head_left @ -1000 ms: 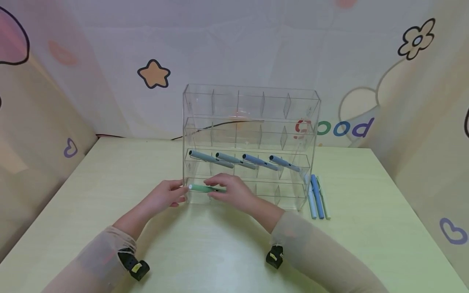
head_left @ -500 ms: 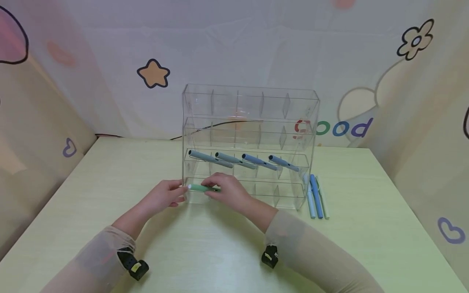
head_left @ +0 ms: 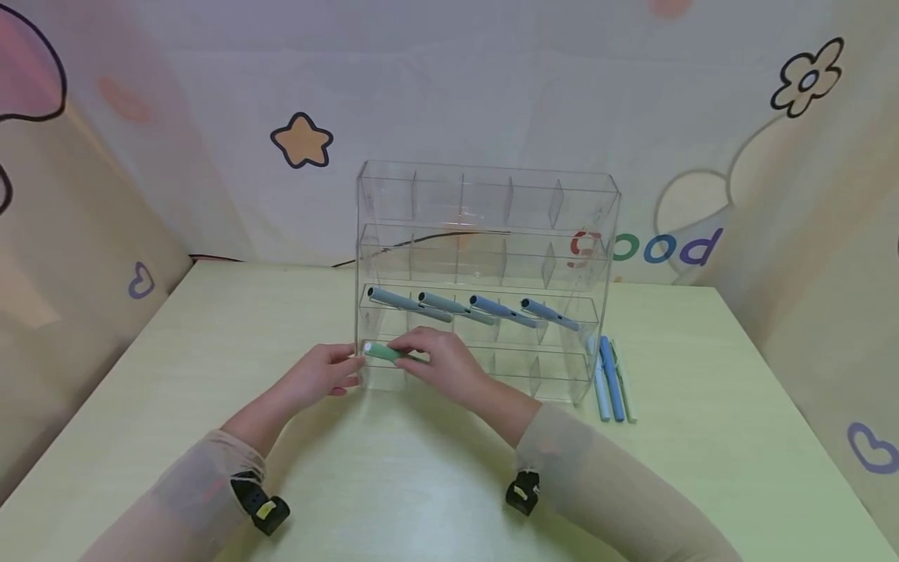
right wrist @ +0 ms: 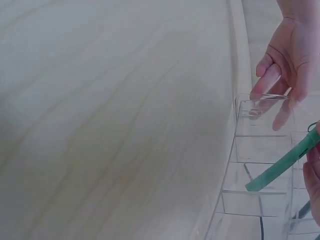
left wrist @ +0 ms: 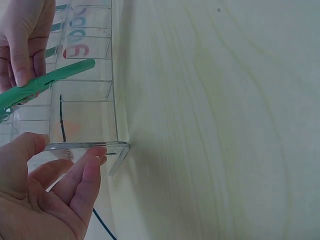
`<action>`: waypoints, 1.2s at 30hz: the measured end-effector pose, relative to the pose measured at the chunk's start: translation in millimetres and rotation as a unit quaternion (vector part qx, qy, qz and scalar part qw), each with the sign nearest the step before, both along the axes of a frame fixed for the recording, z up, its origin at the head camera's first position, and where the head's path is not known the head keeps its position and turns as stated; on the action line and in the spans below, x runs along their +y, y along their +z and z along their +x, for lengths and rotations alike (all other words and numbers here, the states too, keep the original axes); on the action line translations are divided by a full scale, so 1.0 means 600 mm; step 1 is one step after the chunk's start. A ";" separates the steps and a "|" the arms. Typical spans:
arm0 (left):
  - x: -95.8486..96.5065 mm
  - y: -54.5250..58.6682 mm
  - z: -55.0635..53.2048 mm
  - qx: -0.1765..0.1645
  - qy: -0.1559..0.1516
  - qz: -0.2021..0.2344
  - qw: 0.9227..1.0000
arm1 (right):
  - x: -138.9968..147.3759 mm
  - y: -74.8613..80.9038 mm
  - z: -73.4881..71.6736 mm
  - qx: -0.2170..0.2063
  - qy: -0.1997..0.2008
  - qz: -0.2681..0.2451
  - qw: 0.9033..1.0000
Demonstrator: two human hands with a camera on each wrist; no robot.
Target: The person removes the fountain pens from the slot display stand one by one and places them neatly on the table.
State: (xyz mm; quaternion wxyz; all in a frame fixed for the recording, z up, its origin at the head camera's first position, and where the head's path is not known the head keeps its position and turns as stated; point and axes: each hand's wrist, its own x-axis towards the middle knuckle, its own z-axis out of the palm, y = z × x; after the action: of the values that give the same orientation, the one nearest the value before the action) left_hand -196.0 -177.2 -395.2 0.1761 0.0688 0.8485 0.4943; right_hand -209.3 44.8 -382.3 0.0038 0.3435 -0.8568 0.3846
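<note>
A clear acrylic rack [head_left: 509, 365] with tiered compartments stands on the table. My left hand [head_left: 319, 378] holds its left side wall, thumb on one face and fingers on the other, as the left wrist view shows. My right hand [head_left: 449, 368] pinches a green pen [head_left: 381, 352] between thumb and fingers, in front of the bottom tier's left end. The pen [left wrist: 67, 72] is tilted in the left wrist view, apart from the left hand. Several blue and grey-blue pens [head_left: 501, 311] lie slanted in the tier above, one per compartment.
Beside the rack's right side lie a light blue pen [head_left: 602, 394], a darker blue pen [head_left: 612, 380] and a pale green pen [head_left: 624, 386] on the table [head_left: 702, 468]. A patterned curtain [head_left: 211, 140] hangs behind and at both sides.
My right hand has shifted slightly left and closed its fingers on the green pen. The pen's left end has risen a little. My left hand stays on the rack's side.
</note>
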 end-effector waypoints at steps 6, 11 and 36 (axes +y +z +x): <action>0.000 -0.004 -0.003 -0.009 0.014 -0.001 1.000 | 0.004 0.009 0.004 0.004 0.006 -0.017 1.000; 0.000 -0.003 -0.004 -0.012 0.018 -0.007 1.000 | 0.009 0.019 0.009 0.017 0.012 -0.041 0.999; 0.006 -0.002 -0.009 -0.024 0.024 -0.007 0.999 | 0.060 0.066 0.040 0.038 0.009 -0.085 0.996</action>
State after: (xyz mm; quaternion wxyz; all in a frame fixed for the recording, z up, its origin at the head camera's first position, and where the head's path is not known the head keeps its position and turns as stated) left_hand -201.2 -173.5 -396.4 0.1845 0.0352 0.8489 0.4941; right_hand -185.0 80.6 -342.8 0.0626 0.3639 -0.8171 0.4427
